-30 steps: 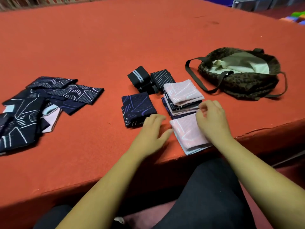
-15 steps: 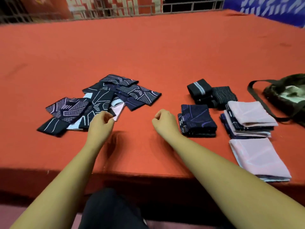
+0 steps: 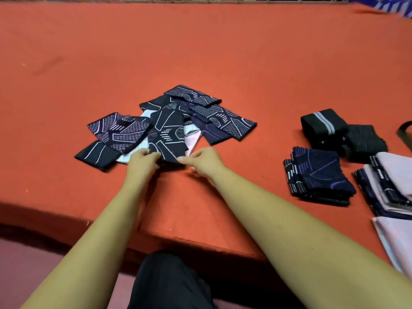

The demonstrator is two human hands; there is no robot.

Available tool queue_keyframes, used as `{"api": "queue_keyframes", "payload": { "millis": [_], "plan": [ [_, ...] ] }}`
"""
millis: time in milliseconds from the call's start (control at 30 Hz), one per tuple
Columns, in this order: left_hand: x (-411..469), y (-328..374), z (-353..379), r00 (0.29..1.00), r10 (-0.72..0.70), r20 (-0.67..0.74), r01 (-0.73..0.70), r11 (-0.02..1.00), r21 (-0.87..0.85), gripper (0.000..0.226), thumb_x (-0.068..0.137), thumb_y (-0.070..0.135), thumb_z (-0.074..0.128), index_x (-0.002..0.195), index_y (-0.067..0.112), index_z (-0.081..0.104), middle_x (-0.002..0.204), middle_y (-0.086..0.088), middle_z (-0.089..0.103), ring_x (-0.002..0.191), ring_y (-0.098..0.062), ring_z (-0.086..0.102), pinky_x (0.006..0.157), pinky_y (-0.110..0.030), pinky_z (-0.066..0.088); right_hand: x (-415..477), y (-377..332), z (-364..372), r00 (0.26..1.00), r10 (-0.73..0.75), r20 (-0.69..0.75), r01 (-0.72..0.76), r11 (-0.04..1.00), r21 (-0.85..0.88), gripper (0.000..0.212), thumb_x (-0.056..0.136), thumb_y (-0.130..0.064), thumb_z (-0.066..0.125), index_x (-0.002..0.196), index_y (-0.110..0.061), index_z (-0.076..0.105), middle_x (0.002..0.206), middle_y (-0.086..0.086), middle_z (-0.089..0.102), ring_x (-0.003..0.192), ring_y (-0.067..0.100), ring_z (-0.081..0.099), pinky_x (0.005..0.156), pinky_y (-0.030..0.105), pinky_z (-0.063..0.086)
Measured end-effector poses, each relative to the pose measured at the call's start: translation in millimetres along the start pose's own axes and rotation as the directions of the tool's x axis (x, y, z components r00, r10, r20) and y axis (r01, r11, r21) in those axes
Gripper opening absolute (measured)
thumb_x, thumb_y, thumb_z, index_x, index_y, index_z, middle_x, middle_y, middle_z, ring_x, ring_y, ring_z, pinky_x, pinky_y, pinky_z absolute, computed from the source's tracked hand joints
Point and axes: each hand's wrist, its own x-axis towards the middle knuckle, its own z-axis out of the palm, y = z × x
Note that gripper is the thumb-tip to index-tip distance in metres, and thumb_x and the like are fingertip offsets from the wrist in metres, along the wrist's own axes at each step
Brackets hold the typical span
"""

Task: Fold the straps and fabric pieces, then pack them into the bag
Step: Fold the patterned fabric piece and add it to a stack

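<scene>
Hands meet at the near edge of the loose pile [image 3: 210, 132]. Our left hand [image 3: 142, 162] and our right hand [image 3: 204, 162] both hold the near end of a dark strip [image 3: 167, 134] printed with white lines. The left fingers [image 3: 149, 155] curl close together round its near left corner. Our right thumb and forefinger pinch its near right corner; the other right fingers are tucked under the palm, so we cannot tell how they lie.

The strip runs away from us on top of the pile, across a pale pink piece [image 3: 193, 140]. A purple-lined piece [image 3: 120, 130] lies against its left side, with a black piece [image 3: 98, 155] marked in white lines below that. Longer patterned pieces [image 3: 225, 121] fan out on the far side.

The pile lies on the red-orange table [image 3: 200, 52], not far from its front edge. Well apart on our right are the folded things. Two rolled black straps touch each other, one with a pale stripe [image 3: 323, 126] and one ribbed [image 3: 365, 139]. Just in front of them is a folded navy stack [image 3: 318, 177]. Beside that, a pink and navy stack [image 3: 390, 181] is cut off by the frame. Nearer us, a single pink square [image 3: 396, 239] lies by the table's front edge. A dark strap loop [image 3: 404, 134] shows at the right border. Our dark trousers [image 3: 169, 282] show below the table, between our forearms.
</scene>
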Motion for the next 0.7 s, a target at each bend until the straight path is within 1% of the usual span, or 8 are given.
{"api": "queue_keyframes", "payload": {
  "millis": [67, 100, 200, 233, 367, 533, 600, 700],
  "plan": [
    [-15, 9, 7, 0.962, -0.128, 0.242, 0.231, 0.854, -0.466, 0.007, 0.092, 0.004, 0.054, 0.091, 0.008, 0.059, 0.078, -0.008, 0.066, 0.056, -0.015, 0.063, 0.049, -0.019, 0.049, -6, -1, -2, 0.995, 0.085, 0.053, -0.094, 0.975, 0.204, 0.033, 0.084, -0.043, 0.073, 0.087, -0.011, 0.066, 0.076, 0.009, 0.065, 0.065, 0.020, 0.059, 0.053, 0.027, 0.043],
    [-23, 9, 10, 0.927, -0.138, 0.348, 0.321, 0.769, -0.553, 0.010, 0.093, 0.002, 0.051, 0.094, 0.007, 0.060, 0.082, -0.008, 0.069, 0.058, -0.014, 0.066, 0.050, -0.017, 0.050, -10, 0, -6, 0.989, 0.117, 0.085, -0.138, 0.942, 0.306, 0.030, 0.087, -0.041, 0.070, 0.091, -0.012, 0.066, 0.080, 0.007, 0.068, 0.065, 0.019, 0.062, 0.052, 0.025, 0.043],
    [-49, 4, 25, 0.833, -0.126, 0.538, 0.430, 0.759, -0.488, 0.020, 0.085, 0.005, 0.055, 0.102, 0.008, 0.064, 0.085, -0.005, 0.074, 0.065, -0.016, 0.070, 0.054, -0.019, 0.054, -23, 4, -21, 0.979, 0.115, 0.171, -0.194, 0.790, 0.581, 0.003, 0.091, -0.017, 0.065, 0.092, -0.014, 0.066, 0.087, 0.006, 0.071, 0.076, 0.021, 0.066, 0.069, 0.033, 0.054],
    [-56, 2, 30, 0.816, -0.130, 0.563, 0.449, 0.756, -0.476, 0.026, 0.081, 0.010, 0.058, 0.106, 0.010, 0.064, 0.086, -0.005, 0.074, 0.068, -0.016, 0.070, 0.059, -0.021, 0.056, -29, 6, -28, 0.983, 0.093, 0.157, -0.172, 0.762, 0.624, 0.006, 0.090, -0.009, 0.062, 0.092, -0.013, 0.066, 0.090, 0.008, 0.070, 0.080, 0.023, 0.066, 0.077, 0.036, 0.056],
    [-68, -3, 46, 0.802, -0.145, 0.580, 0.547, 0.567, -0.616, 0.043, 0.086, 0.024, 0.059, 0.124, 0.004, 0.058, 0.113, -0.013, 0.068, 0.102, -0.025, 0.066, 0.098, -0.036, 0.051, -58, 7, -64, 0.982, -0.057, 0.178, -0.075, 0.751, 0.656, 0.024, 0.088, 0.003, 0.058, 0.110, -0.004, 0.064, 0.105, 0.016, 0.068, 0.088, 0.026, 0.066, 0.089, 0.041, 0.054],
    [-83, 4, 64, 0.830, -0.187, 0.525, 0.546, 0.468, -0.695, 0.036, 0.097, 0.013, 0.047, 0.129, -0.002, 0.056, 0.116, -0.019, 0.068, 0.093, -0.028, 0.069, 0.084, -0.041, 0.059, -101, 12, -129, 0.897, -0.114, 0.426, -0.148, 0.832, 0.534, 0.038, 0.084, 0.000, 0.060, 0.122, 0.000, 0.061, 0.110, 0.015, 0.069, 0.100, 0.028, 0.067, 0.093, 0.042, 0.055],
    [-91, 3, 72, 0.854, -0.194, 0.482, 0.518, 0.405, -0.754, 0.039, 0.097, 0.005, 0.044, 0.133, -0.005, 0.052, 0.127, -0.023, 0.062, 0.099, -0.032, 0.068, 0.085, -0.046, 0.057, -111, 19, -148, 0.916, -0.062, 0.397, -0.158, 0.854, 0.496, 0.041, 0.079, -0.004, 0.065, 0.120, -0.001, 0.062, 0.109, 0.015, 0.070, 0.098, 0.027, 0.068, 0.091, 0.042, 0.056],
    [-106, 6, 79, 0.922, -0.128, 0.365, 0.387, 0.323, -0.864, 0.039, 0.096, -0.001, 0.043, 0.134, -0.003, 0.053, 0.131, -0.019, 0.062, 0.117, -0.032, 0.062, 0.093, -0.045, 0.055, -119, 35, -163, 0.970, 0.076, 0.232, -0.194, 0.818, 0.542, 0.035, 0.083, -0.002, 0.065, 0.118, 0.001, 0.063, 0.108, 0.017, 0.069, 0.096, 0.028, 0.068, 0.090, 0.048, 0.056]
  ]
}}
